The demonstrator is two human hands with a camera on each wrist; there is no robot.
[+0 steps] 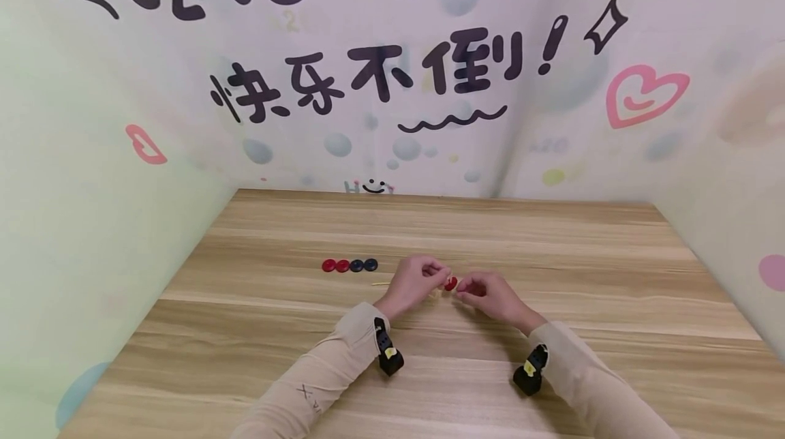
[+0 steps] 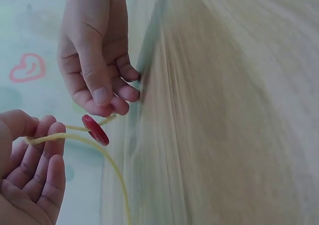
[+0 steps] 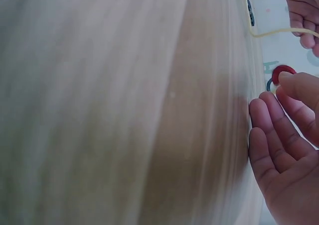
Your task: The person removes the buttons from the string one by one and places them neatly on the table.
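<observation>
In the head view a red button (image 1: 450, 283) hangs between the two hands. A yellow string (image 2: 117, 172) runs through it, and the string's short end pokes out toward the right hand. My left hand (image 1: 420, 280) pinches the string between thumb and fingers, a little away from the button. Close by the string's end is my right hand (image 1: 490, 294), its fingers loosely bent. In the left wrist view the right fingertips (image 2: 119, 105) sit just above that end, with nothing seen between them. From the right wrist, the thumb partly covers the button (image 3: 282, 73).
Two red buttons (image 1: 336, 266) and two dark blue buttons (image 1: 364, 265) lie in a row on the wooden table (image 1: 490, 384), left of the hands. The string's long part trails onto the table. A printed cloth (image 1: 368, 146) encloses the back and sides.
</observation>
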